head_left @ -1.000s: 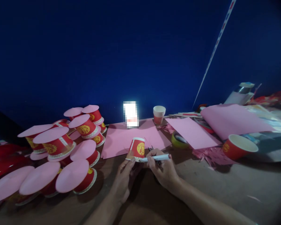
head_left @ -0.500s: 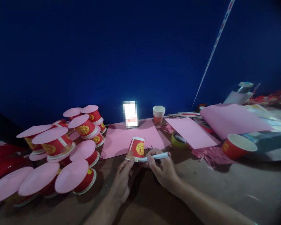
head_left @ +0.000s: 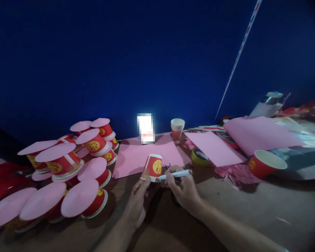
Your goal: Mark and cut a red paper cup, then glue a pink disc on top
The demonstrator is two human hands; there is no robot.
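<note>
My left hand (head_left: 139, 200) grips a red paper cup (head_left: 152, 167) with a gold emblem by its lower edge. The cup is upside down, its wider rim toward me. A white marker (head_left: 176, 174) is pinched in my right hand (head_left: 183, 190), its tip at or very near the cup's lower right edge; contact is hard to make out. Dark scissors (head_left: 169, 165) show partly from behind my right hand. Beyond the cup lie pink paper sheets (head_left: 131, 154).
At left, several upturned red cups topped with pink paper cones (head_left: 80, 198) are grouped and partly stacked. A cup stack (head_left: 177, 128), a yellow-green tape roll (head_left: 198, 159), pink sheets (head_left: 217, 148), paper scraps (head_left: 235, 175) and a red cup (head_left: 266, 164) lie right. A bright pixelated patch (head_left: 146, 128) stands behind.
The marker's tip has shifted slightly to the right along the cup's lower edge. The cup has moved very slightly; both hands keep their grip.
</note>
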